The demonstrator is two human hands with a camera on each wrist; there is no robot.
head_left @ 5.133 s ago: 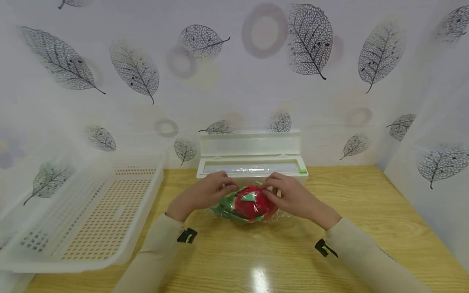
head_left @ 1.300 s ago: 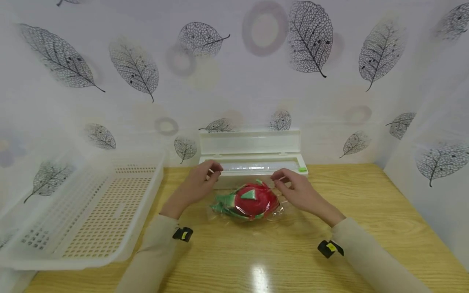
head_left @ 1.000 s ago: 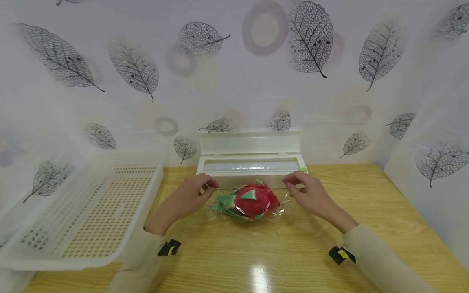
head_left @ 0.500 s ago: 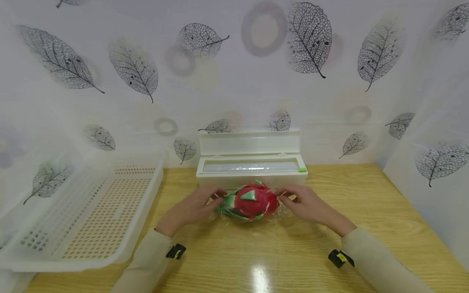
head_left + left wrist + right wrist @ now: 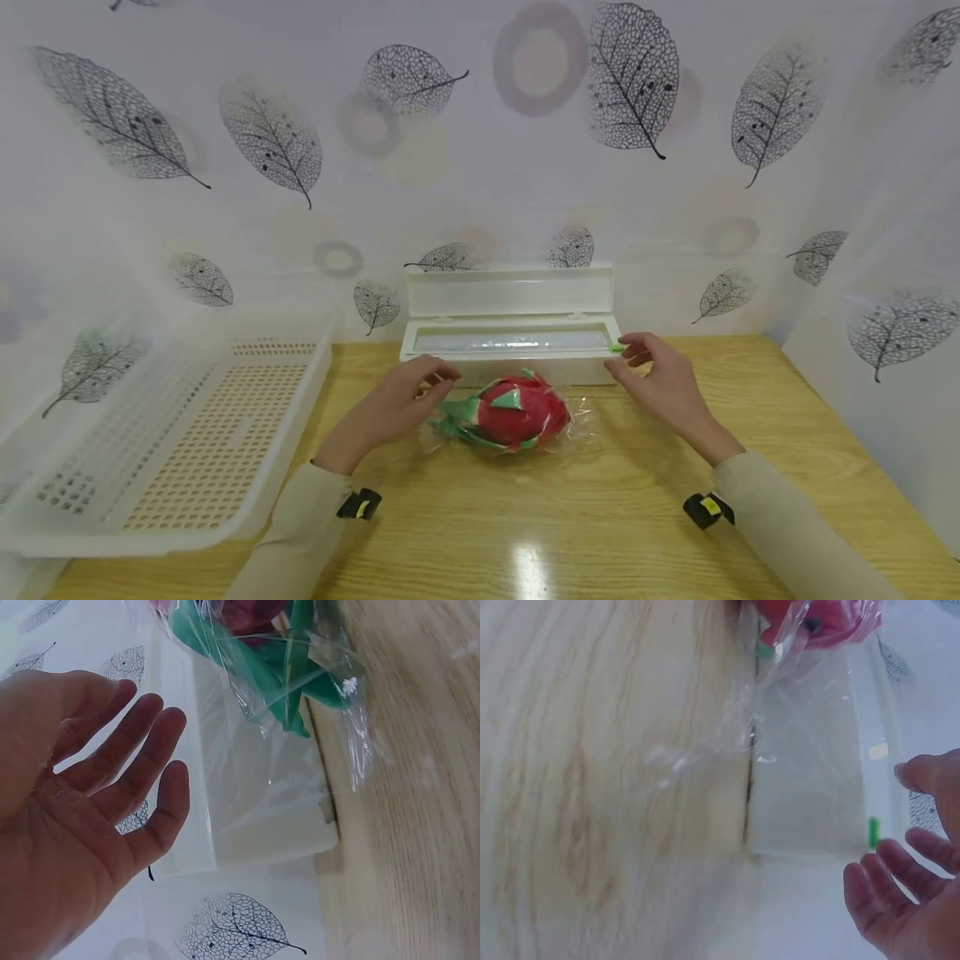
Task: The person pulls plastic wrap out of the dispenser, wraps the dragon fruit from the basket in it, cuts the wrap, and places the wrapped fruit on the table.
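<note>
A red dragon fruit (image 5: 523, 410) with green scales lies on the table in clear cling film (image 5: 581, 421), whose loose ends spread out at both sides. Behind it stands a white cling film box (image 5: 517, 369), lid up, with a roll inside. My left hand (image 5: 393, 406) hovers left of the fruit, fingers loosely bent; the left wrist view shows the palm holding nothing. At the box's right end is my right hand (image 5: 663, 390), fingertips near the green slider (image 5: 874, 832). In the right wrist view its fingers are relaxed with nothing between them.
A white plastic basket (image 5: 281, 467) with a perforated bottom stands on the left of the wooden table (image 5: 600, 533). A leaf-patterned covering (image 5: 480, 183) rises behind the box and at both sides.
Both hands had their fingers at the ends of the wrapped fruit half a second ago. They have come away, the right up to the box's end, the left slightly back. The fruit stays in place.
</note>
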